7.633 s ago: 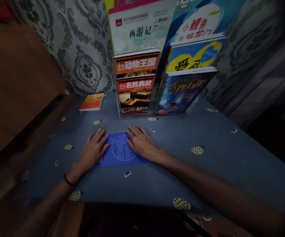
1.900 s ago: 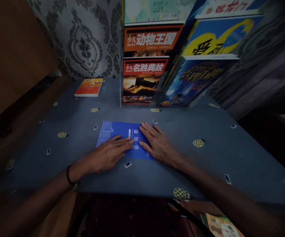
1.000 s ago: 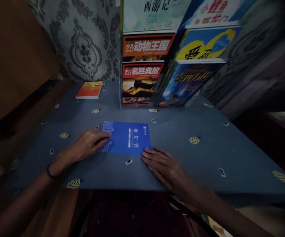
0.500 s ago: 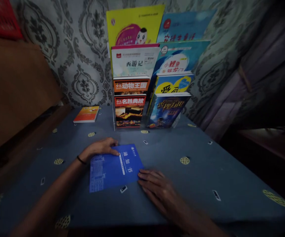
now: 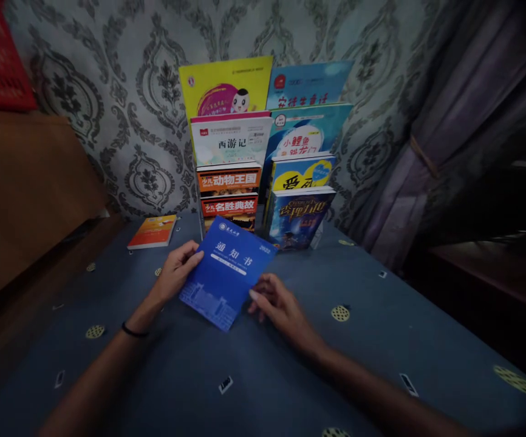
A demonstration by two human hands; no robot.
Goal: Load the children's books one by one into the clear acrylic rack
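Note:
A blue booklet [image 5: 220,276] with white Chinese lettering and "2022" on its cover is held tilted above the table, cover toward me. My left hand [image 5: 176,270], with a dark band on its wrist, pinches the booklet's left edge, thumb on the cover. At the right edge, my right hand [image 5: 279,306] has its thumb at the front and its curled fingers partly behind the booklet. The booklet's upper part hides the lower half of a red-titled book [image 5: 229,205] in the rack.
Two columns of books stand in a rack at the back, including a yellow book [image 5: 226,76] and a dark blue book [image 5: 297,218]. An orange book [image 5: 152,232] lies at the left on the blue tablecloth [image 5: 372,352]. A brown box [image 5: 30,200] stands left; a curtain [image 5: 409,152] hangs right.
The booklet has been lifted off the table and turned so its lettering reads nearly upright. Both hands rose with it. The camera view has shifted, so the rack appears lower and further left.

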